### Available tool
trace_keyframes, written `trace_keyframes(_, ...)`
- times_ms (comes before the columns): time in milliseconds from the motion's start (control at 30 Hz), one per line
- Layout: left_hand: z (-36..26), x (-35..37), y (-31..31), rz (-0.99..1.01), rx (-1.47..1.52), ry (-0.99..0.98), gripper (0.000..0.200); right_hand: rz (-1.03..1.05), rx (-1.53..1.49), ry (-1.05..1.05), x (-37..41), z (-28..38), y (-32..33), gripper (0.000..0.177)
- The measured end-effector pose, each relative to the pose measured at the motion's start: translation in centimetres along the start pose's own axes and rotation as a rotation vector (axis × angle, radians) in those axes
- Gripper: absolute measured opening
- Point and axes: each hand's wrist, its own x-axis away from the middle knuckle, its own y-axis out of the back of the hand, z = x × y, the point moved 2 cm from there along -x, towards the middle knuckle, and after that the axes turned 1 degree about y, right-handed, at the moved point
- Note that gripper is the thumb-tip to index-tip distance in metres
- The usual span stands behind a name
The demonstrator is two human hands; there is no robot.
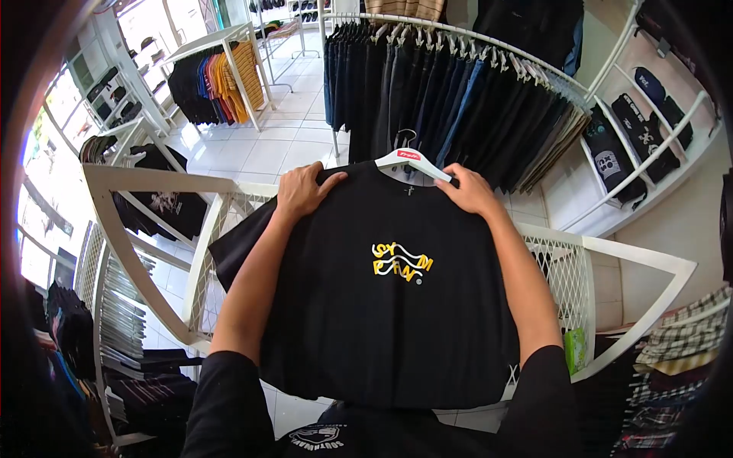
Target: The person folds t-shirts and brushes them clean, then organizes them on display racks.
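Note:
A black T-shirt (389, 328) with yellow and white lettering on its chest hangs spread out in front of me. A white hanger (412, 159) with a red label sits in its neck, the dark hook pointing away. My left hand (305, 189) grips the shirt at its left shoulder, thumb on top and fingers over the far side. At the other shoulder my right hand (469, 189) holds the cloth beside the hanger's end, its thumb near the hanger arm. The fingertips of both hands are partly hidden behind the shirt.
Behind the shirt stands a curved rack of dark trousers (427, 91). White metal frames with mesh (573, 282) flank me on both sides. Bags (611, 153) lie on a wall shelf at right, and a rack of coloured shirts (221, 84) stands far left.

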Motion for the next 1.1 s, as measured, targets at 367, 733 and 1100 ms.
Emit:
trace_keyframes(367,5.0,-1.6,-2.5,0.039,0.741,0.148,0.064,-0.220,-0.014,0.030,-2.0,3.7,-2.2,0.044)
trace_keyframes(733,4.8,-2.1,-1.8,0.197,0.763,0.157,0.039,0.032,-0.203,0.299,3.8,7.5,0.4,0.038)
trace_keyframes(1100,4.5,-1.7,-1.7,0.022,0.632,0.121,0.037,0.033,-0.293,-0.062,-0.3,0.5,1.5,0.019)
